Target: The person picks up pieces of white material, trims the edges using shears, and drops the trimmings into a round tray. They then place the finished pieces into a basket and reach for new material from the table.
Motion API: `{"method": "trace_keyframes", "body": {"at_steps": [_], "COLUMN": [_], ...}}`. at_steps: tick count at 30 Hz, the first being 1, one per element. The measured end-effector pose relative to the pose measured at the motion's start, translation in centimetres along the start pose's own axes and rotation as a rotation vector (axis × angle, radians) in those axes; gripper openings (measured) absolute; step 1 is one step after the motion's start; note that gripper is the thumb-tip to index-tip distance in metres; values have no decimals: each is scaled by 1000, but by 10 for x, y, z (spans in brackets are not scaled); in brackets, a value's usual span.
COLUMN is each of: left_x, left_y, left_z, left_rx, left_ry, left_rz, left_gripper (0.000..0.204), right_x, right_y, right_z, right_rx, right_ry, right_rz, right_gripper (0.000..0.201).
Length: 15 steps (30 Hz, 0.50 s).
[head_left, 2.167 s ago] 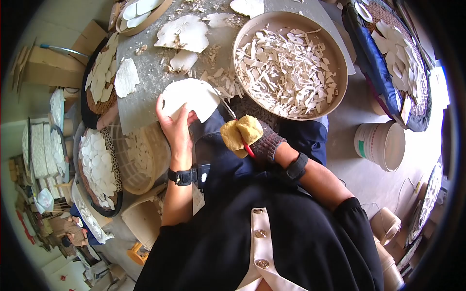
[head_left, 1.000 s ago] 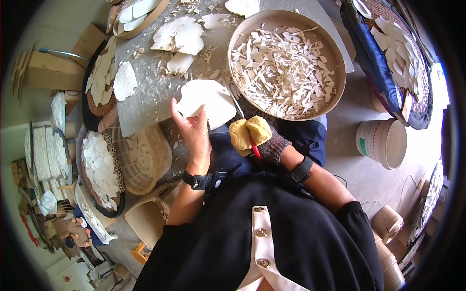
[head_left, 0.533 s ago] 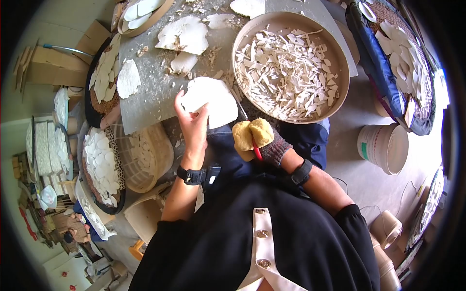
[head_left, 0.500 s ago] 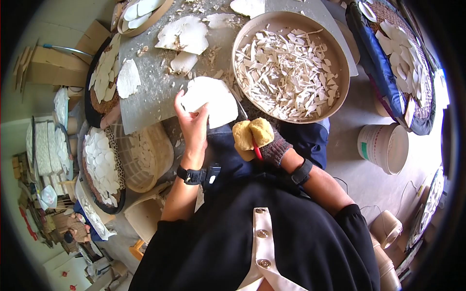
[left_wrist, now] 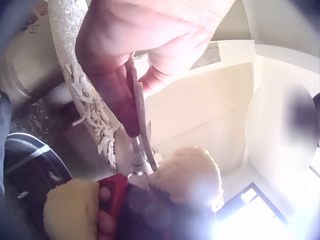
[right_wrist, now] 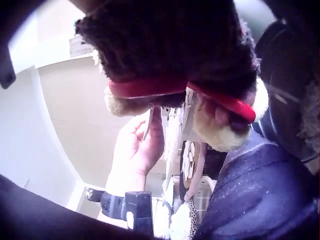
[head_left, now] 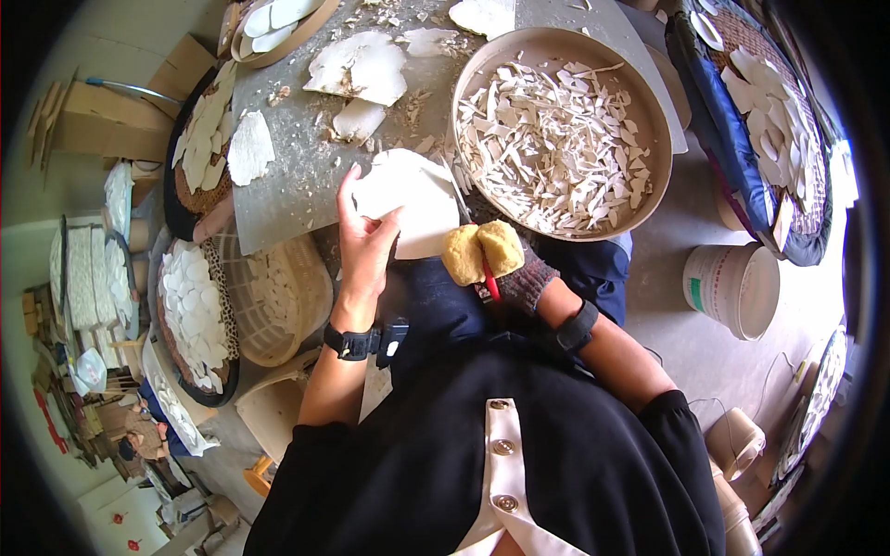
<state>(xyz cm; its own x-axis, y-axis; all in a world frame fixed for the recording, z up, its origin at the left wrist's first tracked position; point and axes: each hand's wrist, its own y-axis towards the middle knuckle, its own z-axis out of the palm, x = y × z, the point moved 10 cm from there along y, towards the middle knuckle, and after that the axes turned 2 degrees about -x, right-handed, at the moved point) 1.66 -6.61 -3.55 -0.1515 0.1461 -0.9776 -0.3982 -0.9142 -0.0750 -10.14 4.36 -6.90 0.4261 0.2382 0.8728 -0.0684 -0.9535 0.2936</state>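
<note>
My left hand point(head_left: 364, 246) pinches a flat white slab point(head_left: 413, 206) between thumb and fingers. Seen edge-on in the left wrist view, the slab point(left_wrist: 141, 112) reaches down to the scissors point(left_wrist: 138, 161). My right hand point(head_left: 530, 278), in a dark knitted glove, grips these scissors by red handles point(head_left: 489, 281) padded with yellow sponge point(head_left: 499, 248). The handles stand spread apart in the right wrist view, with the gloved hand point(right_wrist: 165, 45) over them. The blades lie along the slab's right edge, largely hidden in the head view.
A round tray point(head_left: 461, 93) of white offcuts stands on the grey table point(head_left: 287, 204), just beyond the scissors. Broken slabs point(head_left: 357, 69) and crumbs lie to its left. A plastic basket point(head_left: 320, 306) and a heaped round tray are at left; a white bucket point(head_left: 732, 292) is on the floor at right.
The left hand and slab have shifted right, and the slab has turned. The scissors have moved slightly right; over the last half second the slab has come closer to the sponge-padded handles.
</note>
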Motion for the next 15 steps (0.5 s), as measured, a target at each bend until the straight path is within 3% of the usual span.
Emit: {"method": "trace_keyframes", "body": {"at_steps": [1,4,5,9,12,15], "left_x": [1,17,14,18,15,8], "left_y": [-1,-10,-11,-12,-6,-3], "left_z": [2,-13,-11,-10,-11,-9], "left_rx": [24,-144,-175,-183,-150,-141], "left_ry": [17,-84,-93,-73,-82,-99], "left_rz": [-12,-73,16,54,-9,1], "left_gripper": [72,73,72,70,70,70], "right_x": [-3,42,36,7,3,-8], "right_y": [2,5,5,-1,0,-4], "right_z": [1,-18,-13,4,4,12], "right_rx": [49,-139,-71,40,67,43], "right_ry": [-13,-126,-152,22,25,335], "right_rz": [69,-266,-192,-12,11,98], "right_gripper": [26,9,10,14,18,15]}}
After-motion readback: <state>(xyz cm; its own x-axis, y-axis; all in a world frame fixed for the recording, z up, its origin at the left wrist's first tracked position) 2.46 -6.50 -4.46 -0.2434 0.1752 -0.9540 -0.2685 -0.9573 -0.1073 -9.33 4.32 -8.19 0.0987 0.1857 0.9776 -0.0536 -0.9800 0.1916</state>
